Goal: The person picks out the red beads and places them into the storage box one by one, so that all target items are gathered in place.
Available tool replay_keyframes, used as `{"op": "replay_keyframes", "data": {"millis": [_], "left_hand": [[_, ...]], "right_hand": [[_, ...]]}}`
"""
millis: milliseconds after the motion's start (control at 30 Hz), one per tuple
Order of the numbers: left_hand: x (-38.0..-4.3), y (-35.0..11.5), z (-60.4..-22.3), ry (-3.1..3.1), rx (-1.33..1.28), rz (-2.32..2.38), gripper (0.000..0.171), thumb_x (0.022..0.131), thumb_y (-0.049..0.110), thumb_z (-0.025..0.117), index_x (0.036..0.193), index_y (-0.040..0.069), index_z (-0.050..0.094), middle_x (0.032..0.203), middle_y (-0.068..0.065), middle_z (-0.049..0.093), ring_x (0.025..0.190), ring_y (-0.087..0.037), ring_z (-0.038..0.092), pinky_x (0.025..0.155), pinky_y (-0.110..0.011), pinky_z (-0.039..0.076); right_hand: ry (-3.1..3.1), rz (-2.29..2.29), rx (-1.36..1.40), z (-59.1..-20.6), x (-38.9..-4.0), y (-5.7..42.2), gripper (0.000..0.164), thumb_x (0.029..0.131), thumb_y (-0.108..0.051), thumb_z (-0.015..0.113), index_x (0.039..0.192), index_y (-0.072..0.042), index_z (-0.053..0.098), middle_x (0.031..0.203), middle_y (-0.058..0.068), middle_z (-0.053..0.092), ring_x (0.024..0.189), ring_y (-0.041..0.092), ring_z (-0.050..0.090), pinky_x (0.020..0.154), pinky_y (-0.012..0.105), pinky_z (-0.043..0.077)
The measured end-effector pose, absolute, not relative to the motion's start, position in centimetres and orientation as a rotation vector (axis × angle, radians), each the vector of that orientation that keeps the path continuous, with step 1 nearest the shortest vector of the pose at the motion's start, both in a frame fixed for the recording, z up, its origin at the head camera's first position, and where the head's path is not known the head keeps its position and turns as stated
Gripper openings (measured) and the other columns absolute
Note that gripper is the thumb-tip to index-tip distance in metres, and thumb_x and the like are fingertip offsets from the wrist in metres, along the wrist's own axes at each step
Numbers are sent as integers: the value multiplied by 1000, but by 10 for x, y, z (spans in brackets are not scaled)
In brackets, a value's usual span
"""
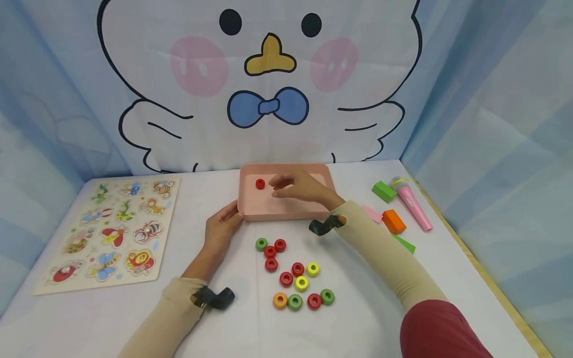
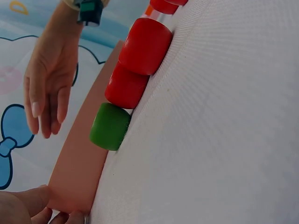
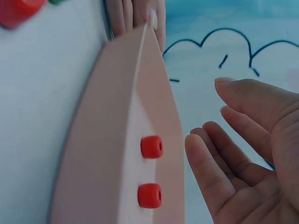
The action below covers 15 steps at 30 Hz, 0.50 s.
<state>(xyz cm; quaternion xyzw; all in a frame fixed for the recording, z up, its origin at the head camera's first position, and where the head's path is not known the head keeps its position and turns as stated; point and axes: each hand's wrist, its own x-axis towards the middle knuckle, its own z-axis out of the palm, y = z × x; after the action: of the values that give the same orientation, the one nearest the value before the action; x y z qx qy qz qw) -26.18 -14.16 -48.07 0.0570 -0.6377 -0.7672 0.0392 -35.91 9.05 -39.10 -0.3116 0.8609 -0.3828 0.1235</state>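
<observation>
My left hand (image 1: 221, 226) holds the front left corner of a shallow pink tray (image 1: 286, 217), thumb by the rim and fingers lower down. Over the tray hovers my right hand (image 1: 299, 186), its fingers loosely bent and nothing between them in the right wrist view. Two red beads (image 3: 152, 147) sit inside the tray there; in the head view one red bead (image 1: 260, 184) shows and my right hand hides the other. In front of the tray lie several loose ring-shaped beads: red (image 1: 270, 252), green (image 1: 261, 244), yellow (image 1: 313, 269) and orange (image 1: 280, 301).
A wooden insect puzzle board (image 1: 130, 231) lies on the left of the white table. To the right are a pink toy microphone (image 1: 414, 206), green (image 1: 384, 192) and orange blocks (image 1: 394, 222), and a pink piece (image 1: 371, 214) partly behind my right forearm. A cartoon curtain (image 1: 268, 144) hangs behind.
</observation>
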Motion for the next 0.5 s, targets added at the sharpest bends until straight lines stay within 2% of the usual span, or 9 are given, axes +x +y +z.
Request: {"op": "replay_keyframes", "data": {"millis": [33,267,500], "left_hand": [[-262,-142,-481,-1960,175,-2351,50,93,4,66,141,1,52,141,-14,53,127,-20,52,98,-21,47],[-263,-143,-479,-1943,167,-2356,50,93,4,66,140,1,52,140,-15,53,127,-19,52,98,-21,47],[-264,-142,-479,-1988,201,-2340,50,94,7,66,141,4,52,141,-12,54,126,-16,52,98,-20,47]], "right_hand": [[2495,-1127,-938,-391,-354,93,39,91,-19,73,125,-1,65,122,13,64,109,19,60,94,24,51],[2464,-1174,-982,-400,-321,111,35,90,-13,73,122,-1,66,116,8,67,106,18,63,93,27,53],[2331,-1246,-1008,-418,-288,132,34,90,-9,73,121,1,66,115,13,67,104,19,64,92,29,54]]}}
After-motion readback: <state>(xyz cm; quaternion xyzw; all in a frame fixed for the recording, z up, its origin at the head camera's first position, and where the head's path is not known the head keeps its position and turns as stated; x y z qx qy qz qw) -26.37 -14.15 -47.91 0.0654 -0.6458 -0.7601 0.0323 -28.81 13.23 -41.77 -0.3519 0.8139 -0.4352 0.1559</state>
